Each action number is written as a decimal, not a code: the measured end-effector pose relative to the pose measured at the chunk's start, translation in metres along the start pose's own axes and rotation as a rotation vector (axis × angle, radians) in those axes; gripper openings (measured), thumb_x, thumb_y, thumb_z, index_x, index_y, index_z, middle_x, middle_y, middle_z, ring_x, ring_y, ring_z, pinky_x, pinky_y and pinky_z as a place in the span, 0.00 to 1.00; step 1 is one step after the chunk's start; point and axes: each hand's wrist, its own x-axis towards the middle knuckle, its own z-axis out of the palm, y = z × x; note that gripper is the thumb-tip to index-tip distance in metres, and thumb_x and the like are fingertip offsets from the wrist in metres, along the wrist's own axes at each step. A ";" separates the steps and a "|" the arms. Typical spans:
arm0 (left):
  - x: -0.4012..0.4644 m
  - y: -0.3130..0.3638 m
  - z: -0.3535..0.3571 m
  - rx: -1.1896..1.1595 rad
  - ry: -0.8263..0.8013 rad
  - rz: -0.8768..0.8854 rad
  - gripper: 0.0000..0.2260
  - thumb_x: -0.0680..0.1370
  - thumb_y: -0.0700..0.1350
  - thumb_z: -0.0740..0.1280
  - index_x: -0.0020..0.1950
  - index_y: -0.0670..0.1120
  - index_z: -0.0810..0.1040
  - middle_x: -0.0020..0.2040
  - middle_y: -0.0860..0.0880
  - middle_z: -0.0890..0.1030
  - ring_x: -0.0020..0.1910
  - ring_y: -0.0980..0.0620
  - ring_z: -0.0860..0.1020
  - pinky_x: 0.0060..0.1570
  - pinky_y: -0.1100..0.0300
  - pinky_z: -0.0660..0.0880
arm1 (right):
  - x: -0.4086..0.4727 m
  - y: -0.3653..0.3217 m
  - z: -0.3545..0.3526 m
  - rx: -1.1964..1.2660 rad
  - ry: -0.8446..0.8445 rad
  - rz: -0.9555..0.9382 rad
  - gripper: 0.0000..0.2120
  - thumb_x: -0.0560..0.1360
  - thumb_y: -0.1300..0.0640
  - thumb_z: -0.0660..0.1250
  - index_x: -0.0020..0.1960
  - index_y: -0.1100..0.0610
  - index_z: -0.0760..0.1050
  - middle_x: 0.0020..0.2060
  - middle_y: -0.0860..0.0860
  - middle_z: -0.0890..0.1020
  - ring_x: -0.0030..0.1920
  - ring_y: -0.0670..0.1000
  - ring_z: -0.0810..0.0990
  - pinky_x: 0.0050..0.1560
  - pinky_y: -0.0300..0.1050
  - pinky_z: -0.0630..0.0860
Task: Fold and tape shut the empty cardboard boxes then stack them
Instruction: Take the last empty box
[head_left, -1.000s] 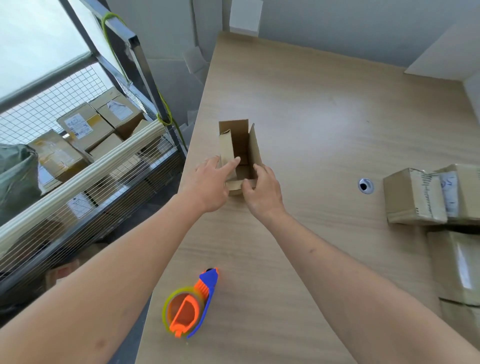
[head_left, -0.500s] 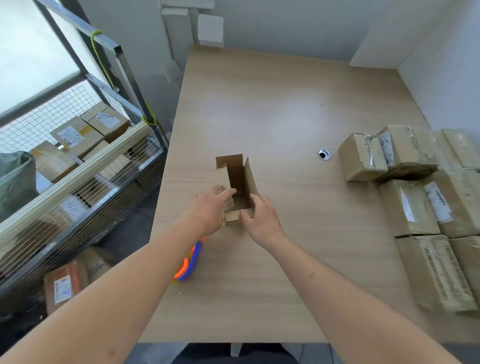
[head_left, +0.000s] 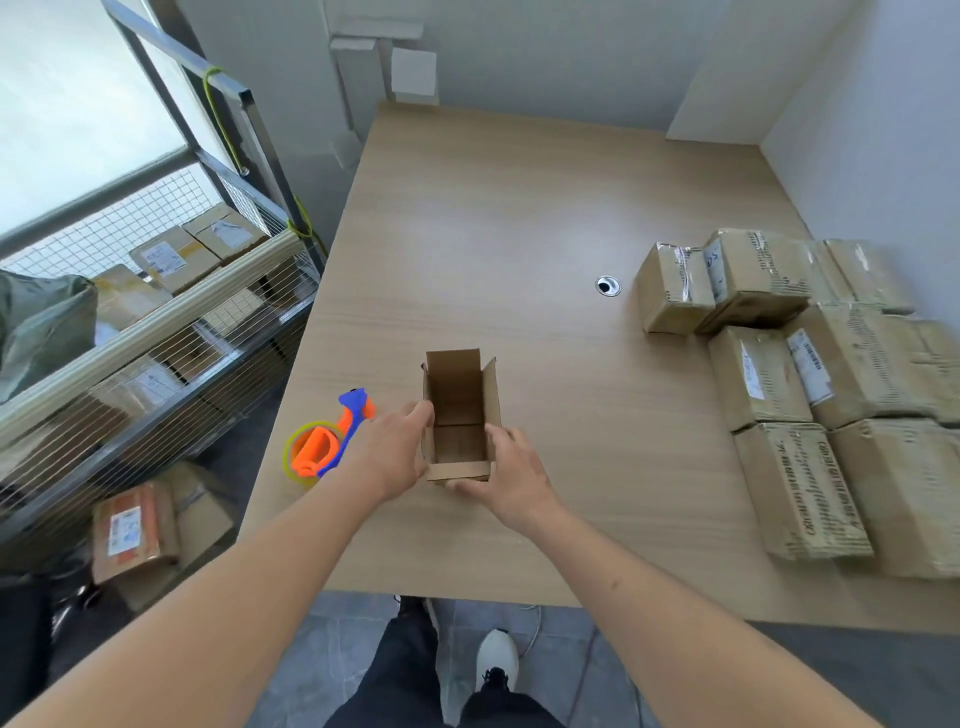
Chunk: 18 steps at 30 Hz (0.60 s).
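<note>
A small open cardboard box (head_left: 457, 410) stands on the wooden table (head_left: 519, 234) near its front edge, flaps up, its inside bare. My left hand (head_left: 389, 454) grips the box's left wall, thumb at the top edge. My right hand (head_left: 511, 478) holds the right wall and the near flap. An orange and blue tape dispenser (head_left: 330, 441) with a yellow roll lies on the table just left of my left hand. Several taped cardboard boxes (head_left: 810, 364) are stacked and laid side by side at the table's right.
A wire-mesh cart (head_left: 145, 332) full of parcels stands left of the table. More parcels (head_left: 135, 530) lie on the floor below it. A round cable hole (head_left: 607, 285) sits mid-table. Walls close in behind and to the right.
The box has come closer to the table's front edge between my hands. My view has pulled back and turned right, so the dispenser and more taped boxes show.
</note>
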 end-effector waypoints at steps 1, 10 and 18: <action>-0.007 0.003 0.006 -0.003 0.007 0.001 0.19 0.73 0.46 0.75 0.59 0.49 0.70 0.61 0.51 0.74 0.52 0.42 0.79 0.45 0.51 0.75 | -0.006 0.006 0.000 -0.019 -0.025 -0.005 0.50 0.68 0.40 0.80 0.81 0.55 0.60 0.71 0.49 0.68 0.70 0.50 0.70 0.70 0.48 0.70; -0.038 0.004 0.030 0.118 -0.038 0.017 0.18 0.75 0.53 0.74 0.64 0.56 0.79 0.84 0.46 0.49 0.83 0.42 0.46 0.76 0.45 0.62 | -0.031 0.027 -0.008 -0.092 0.057 0.034 0.22 0.80 0.50 0.69 0.72 0.53 0.73 0.66 0.48 0.77 0.63 0.52 0.77 0.64 0.48 0.74; -0.024 -0.011 0.014 0.160 -0.193 0.127 0.17 0.81 0.48 0.64 0.70 0.55 0.74 0.76 0.52 0.68 0.79 0.45 0.61 0.75 0.50 0.59 | -0.011 0.004 0.008 -0.059 0.228 0.254 0.16 0.79 0.50 0.70 0.66 0.48 0.73 0.57 0.47 0.72 0.48 0.50 0.75 0.46 0.45 0.72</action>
